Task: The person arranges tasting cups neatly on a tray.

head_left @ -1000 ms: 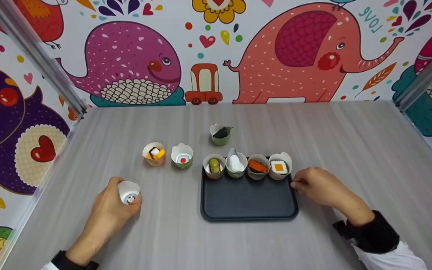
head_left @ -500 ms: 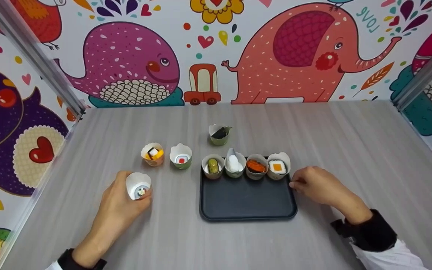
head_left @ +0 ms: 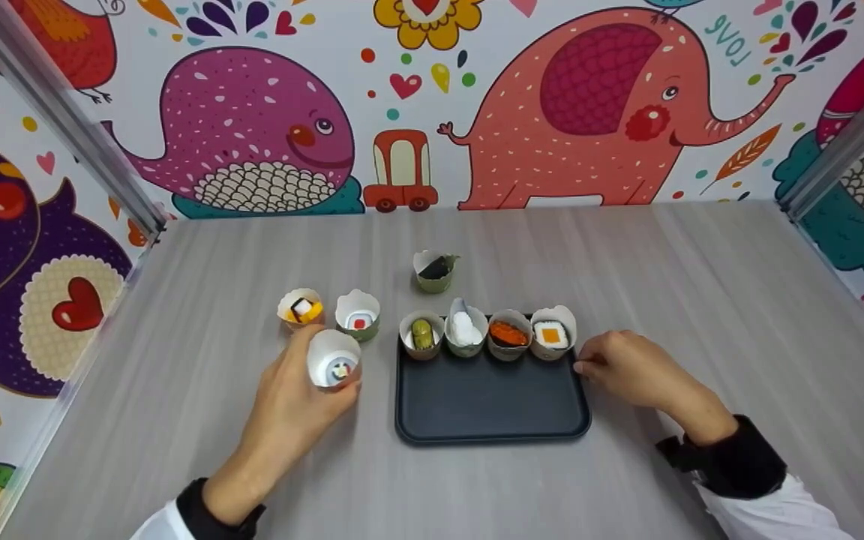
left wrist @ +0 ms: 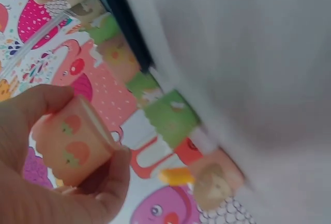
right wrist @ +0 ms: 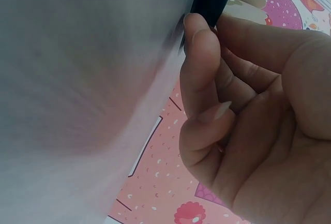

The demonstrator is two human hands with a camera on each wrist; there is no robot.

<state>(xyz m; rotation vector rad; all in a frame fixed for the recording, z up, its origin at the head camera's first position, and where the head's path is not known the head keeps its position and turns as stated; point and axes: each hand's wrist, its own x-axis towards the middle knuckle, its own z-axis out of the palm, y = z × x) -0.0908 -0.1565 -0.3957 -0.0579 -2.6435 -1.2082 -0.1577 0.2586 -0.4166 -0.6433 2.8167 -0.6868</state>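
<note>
My left hand (head_left: 293,401) grips a paper baking cup (head_left: 333,354) between thumb and fingers, raised off the table. A small round sushi piece (head_left: 339,370) lies inside it. The left wrist view shows the same cup's orange wall with strawberry prints (left wrist: 75,144). My right hand (head_left: 638,371) pinches the right rim of a dark rectangular tray (head_left: 492,405), its fingers curled. Along the tray's back edge stand several paper cups: one with a green-topped piece (head_left: 422,334), one with a white piece (head_left: 465,328), one with orange roe (head_left: 508,333), one with a square roll (head_left: 551,334).
Behind the left hand stand a cup with a yellow and white piece (head_left: 302,308) and a cup with a red-centred piece (head_left: 358,320). Farther back is a green cup with a dark seaweed-wrapped piece (head_left: 434,271). A cartoon-printed wall (head_left: 267,127) bounds the table.
My left hand has carried its paper cup rightward and away from me, now close before the two left cups. The right hand stays at the tray's rim. The view has shifted slightly.
</note>
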